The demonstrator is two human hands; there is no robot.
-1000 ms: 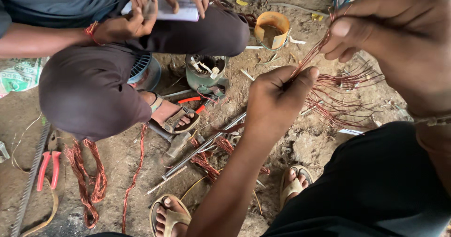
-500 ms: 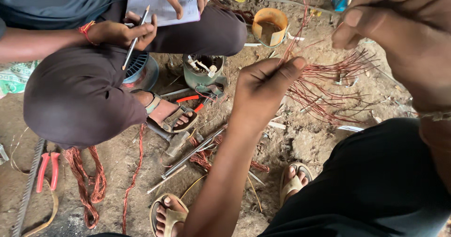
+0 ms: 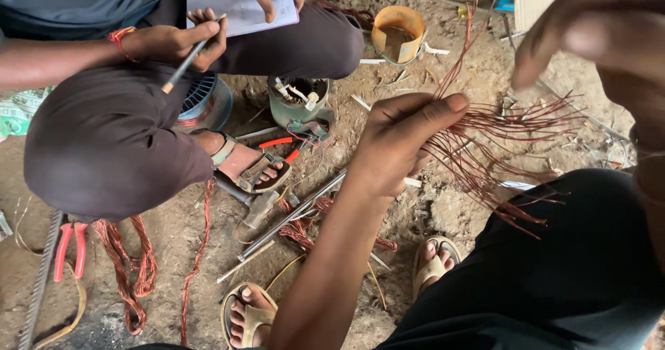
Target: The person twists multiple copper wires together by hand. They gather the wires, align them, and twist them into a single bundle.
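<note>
Over the littered dirt ground (image 3: 208, 267), the left hand (image 3: 398, 142) clamps a fanned bundle of copper wire strands (image 3: 492, 149) while the blurred right hand (image 3: 596, 38) hovers apart above, seemingly sorting strands, so singling one out likely needs a fine pinch.

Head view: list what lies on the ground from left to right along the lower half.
Red-handled pliers → twisted copper wire hank → hammer → long metal rod → left hand → bundle of copper wires.
</note>
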